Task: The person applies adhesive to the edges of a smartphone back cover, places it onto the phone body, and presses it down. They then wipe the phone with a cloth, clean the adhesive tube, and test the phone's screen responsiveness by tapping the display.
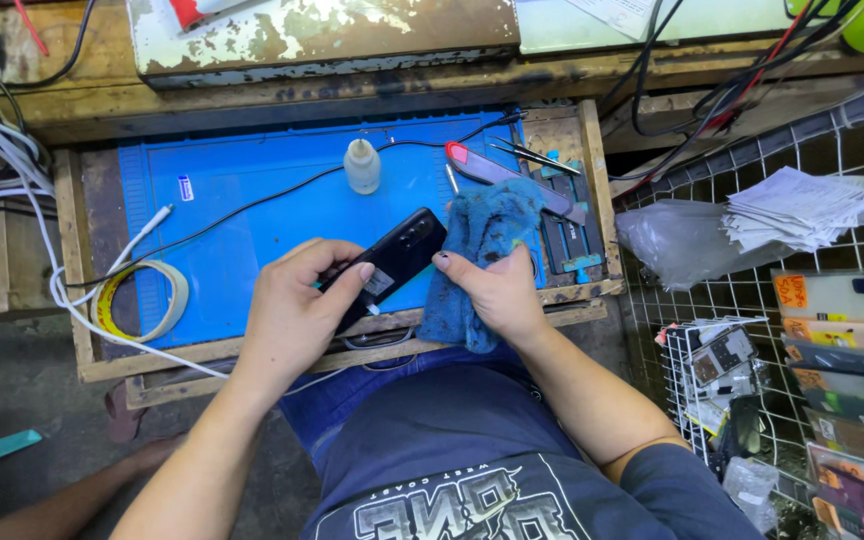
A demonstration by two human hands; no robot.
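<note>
The fingers (337, 272) of the left hand (292, 315) are curled tight around the near end of a black phone (392, 262). The thumb lies across its back. The right hand (497, 290) is closed on a blue cloth (482, 245), bunched up in its grip. The cloth touches the right side of the phone.

The phone is held just above the near edge of a blue work mat (242, 210), in the middle of a small wooden tray table (72, 260). Its long side runs on a slant, from near-left to far-right. The camera end points far and right, and the back faces up.

Other things lie around. A small white bottle (361, 165) stands on the mat, just beyond the phone. A thin black wire (252, 208) crosses the mat behind the hands. A roll of tape (142, 300) lies at the left edge, with white cables (52, 270) looping by it. A red-handled tool (492, 170) and tweezers (537, 157) lie at the far right, partly behind the cloth. To the right, a wire rack (802, 300) holds packets.
</note>
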